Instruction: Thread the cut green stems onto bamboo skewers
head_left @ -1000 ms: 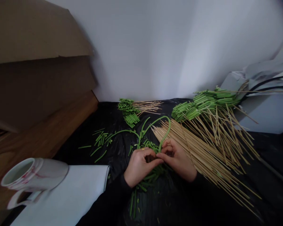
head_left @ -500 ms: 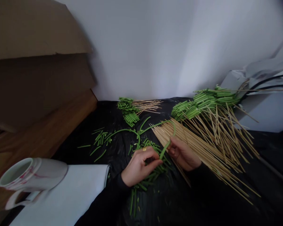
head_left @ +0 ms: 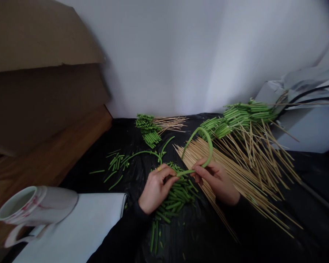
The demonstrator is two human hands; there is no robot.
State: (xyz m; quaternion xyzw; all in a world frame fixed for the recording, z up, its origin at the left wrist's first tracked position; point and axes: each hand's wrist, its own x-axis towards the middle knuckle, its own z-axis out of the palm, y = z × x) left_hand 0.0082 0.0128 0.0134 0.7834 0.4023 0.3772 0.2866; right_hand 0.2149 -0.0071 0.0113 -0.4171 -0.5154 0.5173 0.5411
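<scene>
Left hand [head_left: 156,187] and right hand [head_left: 219,180] grip one long green stem [head_left: 210,147] between thumb and fingers, the left at one end and the right a little farther along. This stem is held over the far side of a pile of cut green pieces [head_left: 178,199], and beyond the right hand it arches up and curls back in a loop. To the right of the pile lies a broad spread of pale thin sticks [head_left: 235,175]. Beyond the pile rests a small bundle of green-topped sticks [head_left: 146,128]; a larger bundle [head_left: 238,117] is farther right. Left of the pile are scattered short pieces [head_left: 115,162] on black sheeting [head_left: 138,179], and, nearer the viewer, a mug [head_left: 56,204] on folded white material [head_left: 98,215].
</scene>
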